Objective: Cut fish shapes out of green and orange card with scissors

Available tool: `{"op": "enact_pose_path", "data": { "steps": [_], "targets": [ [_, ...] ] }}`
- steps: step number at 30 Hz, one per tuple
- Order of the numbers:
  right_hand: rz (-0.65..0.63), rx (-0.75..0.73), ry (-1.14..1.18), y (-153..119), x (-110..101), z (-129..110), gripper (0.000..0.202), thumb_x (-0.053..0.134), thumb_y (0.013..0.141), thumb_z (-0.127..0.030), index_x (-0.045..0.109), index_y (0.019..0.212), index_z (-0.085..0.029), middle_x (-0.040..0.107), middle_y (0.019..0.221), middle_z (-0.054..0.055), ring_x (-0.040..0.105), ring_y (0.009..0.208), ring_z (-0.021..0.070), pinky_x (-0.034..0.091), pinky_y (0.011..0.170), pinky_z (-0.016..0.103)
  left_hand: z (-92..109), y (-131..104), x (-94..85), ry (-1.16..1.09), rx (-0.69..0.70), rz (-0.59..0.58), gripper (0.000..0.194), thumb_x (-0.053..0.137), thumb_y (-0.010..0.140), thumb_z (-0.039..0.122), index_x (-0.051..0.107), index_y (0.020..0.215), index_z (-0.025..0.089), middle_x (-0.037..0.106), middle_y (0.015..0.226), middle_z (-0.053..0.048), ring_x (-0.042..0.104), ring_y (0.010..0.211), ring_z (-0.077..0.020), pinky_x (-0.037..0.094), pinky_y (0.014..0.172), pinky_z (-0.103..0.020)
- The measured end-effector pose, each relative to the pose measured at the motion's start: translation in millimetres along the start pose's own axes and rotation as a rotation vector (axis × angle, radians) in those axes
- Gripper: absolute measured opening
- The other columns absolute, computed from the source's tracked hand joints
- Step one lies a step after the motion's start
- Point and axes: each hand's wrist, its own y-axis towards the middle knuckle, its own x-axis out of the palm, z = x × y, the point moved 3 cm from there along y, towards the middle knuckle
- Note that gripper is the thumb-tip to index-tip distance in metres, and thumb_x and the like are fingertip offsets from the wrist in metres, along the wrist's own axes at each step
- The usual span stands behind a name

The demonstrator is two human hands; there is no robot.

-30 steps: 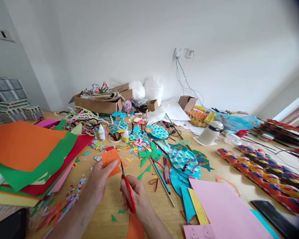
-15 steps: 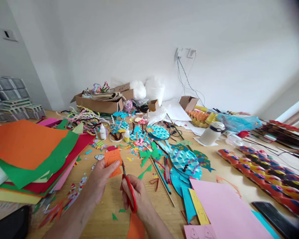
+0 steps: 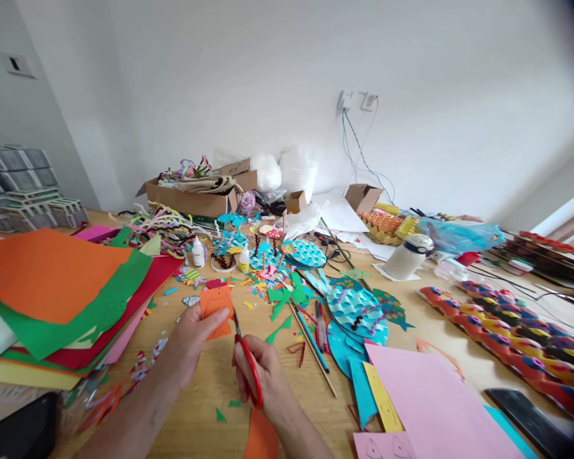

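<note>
Between the thumb and fingers of my left hand (image 3: 196,331) is a small piece of orange paper (image 3: 216,298) with pencil lines drawn on it. My right hand (image 3: 263,373) grips red-handled scissors (image 3: 251,366), their blades pointing up and away from me at the right edge of that paper. Whether the blades touch the paper, I cannot tell. Below my right hand lies another strip of orange paper (image 3: 261,437), partly hidden by the wrist. Small green scraps (image 3: 220,415) lie on the wooden table beneath my hands.
Coloured paper sheets (image 3: 57,274) are stacked at left, near a black phone (image 3: 19,427). Pink paper (image 3: 440,401) and blue wavy paper crafts (image 3: 354,309) lie at right, with painted egg-carton strips (image 3: 502,344) beyond. Glue bottles (image 3: 198,253), a cardboard box (image 3: 186,199) and a white jar (image 3: 404,258) stand farther back.
Hands, scissors and orange paper hold nearly the same position. The lower edge of the held paper looks slightly different, and the view has shifted a little.
</note>
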Motion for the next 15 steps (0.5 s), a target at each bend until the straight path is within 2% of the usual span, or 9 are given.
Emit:
{"op": "enact_pose_path", "data": {
  "steps": [6,11,15],
  "targets": [
    [0.002,-0.003,0.002,-0.9,1.1,-1.4,0.045,0.051,0.076,-0.058,0.038,0.055,-0.02,0.035,0.036,-0.009,0.03,0.028,0.0043,0.022,0.029,0.016,1.7,0.6,-0.2,0.008,0.008,0.0,0.013,0.07,0.062,0.029,0.066,0.068,0.018,0.067,0.058,0.001,0.057,0.048,-0.0158,0.046,0.055,-0.028],
    [0.002,-0.008,-0.023,-0.2,-0.3,-0.8,0.044,0.051,0.077,-0.056,0.038,0.055,-0.02,0.035,0.038,-0.009,0.031,0.029,0.0045,0.022,0.03,0.016,5.7,2.3,-3.7,0.064,0.064,0.013,0.018,0.071,0.06,0.03,0.069,0.071,0.016,0.069,0.064,-0.002,0.061,0.061,-0.0197,0.046,0.06,-0.029],
    [0.013,-0.012,-0.084,1.1,-2.9,2.1,0.044,0.05,0.079,-0.053,0.036,0.054,-0.02,0.034,0.039,-0.008,0.031,0.031,0.0044,0.024,0.031,0.015,9.1,1.0,-4.7,0.11,0.027,0.012,0.019,0.072,0.06,0.03,0.068,0.073,0.015,0.069,0.066,-0.001,0.061,0.064,-0.019,0.045,0.064,-0.028]
  ]
}}
